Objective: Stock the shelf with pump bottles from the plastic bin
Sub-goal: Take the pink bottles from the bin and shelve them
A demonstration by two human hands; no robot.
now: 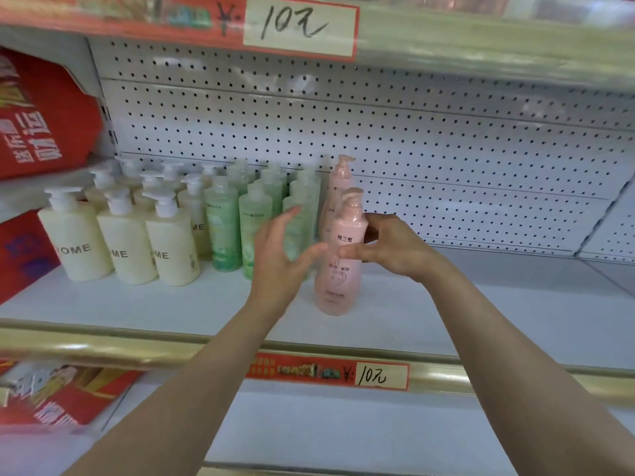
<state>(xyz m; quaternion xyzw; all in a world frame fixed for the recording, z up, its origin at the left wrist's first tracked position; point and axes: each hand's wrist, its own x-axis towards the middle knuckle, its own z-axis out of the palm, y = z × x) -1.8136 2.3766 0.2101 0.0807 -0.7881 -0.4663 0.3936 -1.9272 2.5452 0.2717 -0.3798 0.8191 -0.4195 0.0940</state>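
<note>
White shelf (pixel 481 304), gold rail (pixel 137 348) on front edge with a 10元 tag (pixel 378 375), pegboard (pixel 412 149) behind. Standing on it, left to right: cream bottles (pixel 171 249) several rows deep, green bottles (pixel 223 228) just beside them, then front pink bottle (pixel 338 283), rear pink bottle (pixel 338 180) straight behind it by the pegboard. All upright.

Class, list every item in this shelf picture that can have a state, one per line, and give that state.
front pink bottle, upright, gripped
rear pink bottle, upright behind it
green bottles, upright in rows
cream bottles, upright in rows
right hand, curled round front pink bottle
left hand, open, fingers spread
</note>
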